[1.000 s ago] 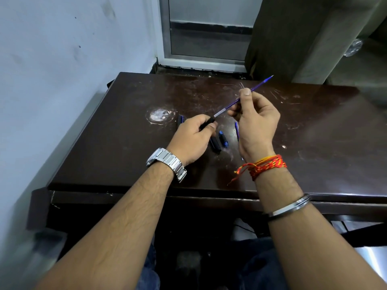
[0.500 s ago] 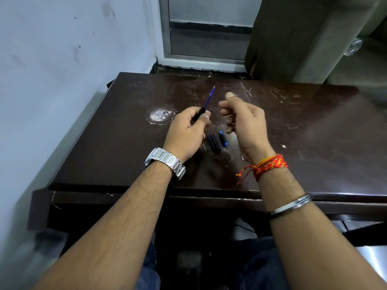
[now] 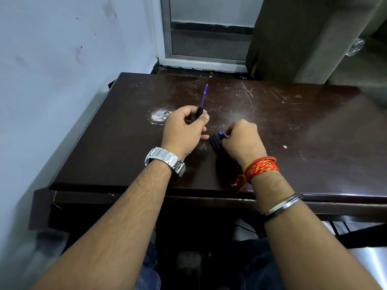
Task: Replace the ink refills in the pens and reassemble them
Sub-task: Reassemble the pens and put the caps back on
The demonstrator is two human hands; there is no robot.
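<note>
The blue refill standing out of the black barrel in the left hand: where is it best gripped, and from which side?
Probably best to pinch the bare shaft of the blue refill about midway, coming from the right. Its lower end sits in the black barrel, which the left hand grips, and its fine tip points up and away, so only the middle is free.

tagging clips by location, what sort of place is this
Likely a bare indoor workroom or office corner: a scratched dark desk beside a plain painted wall, with a metal-framed glass door behind it.
</note>
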